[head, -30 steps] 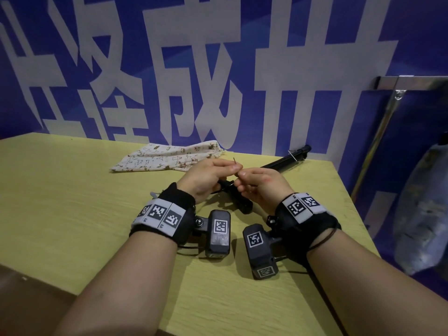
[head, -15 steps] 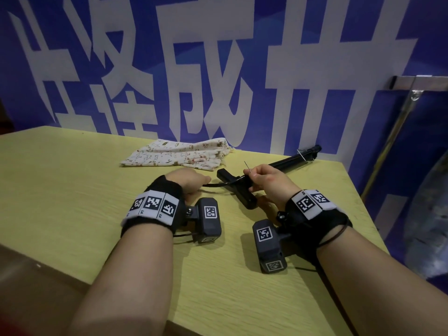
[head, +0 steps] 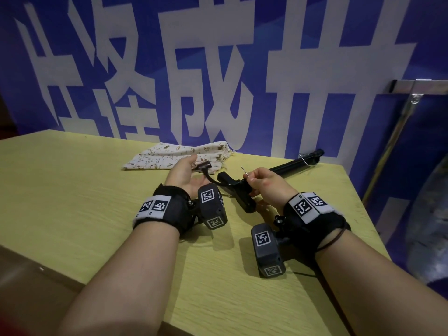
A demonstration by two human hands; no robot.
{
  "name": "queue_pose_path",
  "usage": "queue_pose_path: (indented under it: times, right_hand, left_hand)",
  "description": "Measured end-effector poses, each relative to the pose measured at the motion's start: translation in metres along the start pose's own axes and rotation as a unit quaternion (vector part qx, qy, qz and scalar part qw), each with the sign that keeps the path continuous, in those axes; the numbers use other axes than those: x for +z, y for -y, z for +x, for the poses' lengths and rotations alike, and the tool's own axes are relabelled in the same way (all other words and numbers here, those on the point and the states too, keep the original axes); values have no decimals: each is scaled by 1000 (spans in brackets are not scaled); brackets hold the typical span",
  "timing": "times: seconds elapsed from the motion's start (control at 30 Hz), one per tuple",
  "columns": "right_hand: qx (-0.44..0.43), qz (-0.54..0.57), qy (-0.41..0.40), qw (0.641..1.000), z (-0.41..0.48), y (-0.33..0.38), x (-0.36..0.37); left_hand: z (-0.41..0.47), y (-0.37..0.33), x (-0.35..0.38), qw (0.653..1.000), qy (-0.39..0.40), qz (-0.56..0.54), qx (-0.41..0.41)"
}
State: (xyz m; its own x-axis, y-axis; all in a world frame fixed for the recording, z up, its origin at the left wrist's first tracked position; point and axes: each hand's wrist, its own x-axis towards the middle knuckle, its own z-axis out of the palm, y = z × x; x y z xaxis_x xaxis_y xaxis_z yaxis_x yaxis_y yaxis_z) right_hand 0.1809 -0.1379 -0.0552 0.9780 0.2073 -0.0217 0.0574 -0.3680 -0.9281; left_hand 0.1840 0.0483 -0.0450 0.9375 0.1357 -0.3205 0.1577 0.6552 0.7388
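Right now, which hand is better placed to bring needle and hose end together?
Right, probably. The right hand pinches the free needle, which can travel. The left hand grips the hose end, tethered by its short hose to the black pump on the table.

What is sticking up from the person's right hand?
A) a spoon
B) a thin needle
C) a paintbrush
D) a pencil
B: a thin needle pokes up, pinched by the right hand, while the left hand holds a black hose.
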Motion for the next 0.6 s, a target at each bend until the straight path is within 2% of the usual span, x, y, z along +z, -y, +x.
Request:
queue_pose_path:
  times: [0.1, 0.27, 0.4, 0.6]
  right_hand:
    - [1, 2, -1, 1000, 0, 0, -1]
    - [0, 18, -9, 1000, 0, -1, -1]
    - [-11, 27, -27, 999, -2, -2, -3]
    - [-48, 136, -96, 985, -5, -2, -6]
  left_hand:
    - [8, 3, 0, 997, -19, 35, 59]
    - [10, 2, 5, 992, 4, -18, 123]
    - [5, 4, 13, 978, 26, 64, 195]
    - [-2, 10, 19, 953, 108, 195, 207]
